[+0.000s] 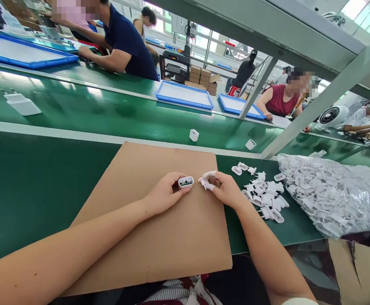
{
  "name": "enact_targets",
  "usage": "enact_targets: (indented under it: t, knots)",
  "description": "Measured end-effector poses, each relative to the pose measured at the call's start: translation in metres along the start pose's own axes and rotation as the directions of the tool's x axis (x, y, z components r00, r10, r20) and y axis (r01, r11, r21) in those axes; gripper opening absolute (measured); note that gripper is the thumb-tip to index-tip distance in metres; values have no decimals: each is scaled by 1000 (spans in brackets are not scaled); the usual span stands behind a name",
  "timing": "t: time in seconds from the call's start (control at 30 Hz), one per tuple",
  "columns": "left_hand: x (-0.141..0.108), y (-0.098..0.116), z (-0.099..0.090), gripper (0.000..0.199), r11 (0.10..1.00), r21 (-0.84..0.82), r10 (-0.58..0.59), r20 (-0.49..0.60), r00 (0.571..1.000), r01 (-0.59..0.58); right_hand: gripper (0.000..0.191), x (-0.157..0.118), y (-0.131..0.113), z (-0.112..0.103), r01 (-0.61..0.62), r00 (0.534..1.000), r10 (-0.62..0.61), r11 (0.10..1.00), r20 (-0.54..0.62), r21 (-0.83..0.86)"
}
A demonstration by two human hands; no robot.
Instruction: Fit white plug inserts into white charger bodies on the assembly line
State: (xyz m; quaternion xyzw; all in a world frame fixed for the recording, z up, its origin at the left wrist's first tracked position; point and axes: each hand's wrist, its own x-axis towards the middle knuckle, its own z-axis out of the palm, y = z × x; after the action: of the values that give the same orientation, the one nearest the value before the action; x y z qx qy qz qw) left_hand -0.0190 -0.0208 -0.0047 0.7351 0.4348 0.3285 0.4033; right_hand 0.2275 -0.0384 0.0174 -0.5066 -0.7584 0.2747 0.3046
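Observation:
Over a brown cardboard sheet [172, 228], my left hand [164, 194] grips a white oval housing [185, 182] whose open end shows small electronic parts inside. Just to its right, my right hand [223, 188] pinches a white plug cap [206, 182] with pins; white coverings are on its thumb and fingertip. A small gap separates cap and housing. Right of the cardboard lies a loose pile of white plug caps [267, 195] on the green table.
A clear plastic bag [337, 192] full of white caps lies at the right. Beyond the table edge, a green conveyor [115, 114] carries several white pieces. Blue-rimmed trays [185, 95] and seated people are farther back; a slanted metal post [315, 103] stands at the right.

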Motion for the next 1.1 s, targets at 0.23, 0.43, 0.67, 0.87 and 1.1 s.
enact_targets:
  t: [0.23,0.43,0.67,0.87,1.1]
  knots:
    - [0,1,-3,36,997,-72,-3,16,1000,4,42,7,3,12,84,996,-82,982,20,-168]
    - [1,-2,-4,33,995,-88,38,10,999,-37,60,7,-1,12,69,998,-67,964,17,-257]
    - [1,-1,-4,32,996,-88,27,9,1000,-26,46,8,-5,7,85,996,-68,946,63,-314]
    - [1,0,-4,30,996,-91,15,18,1000,-14,48,8,-3,15,-169,953,236,936,-190,310]
    - [-1,0,-3,49,991,-136,-8,-23,1000,5,28,19,-6,13,-345,893,450,697,-9,628]
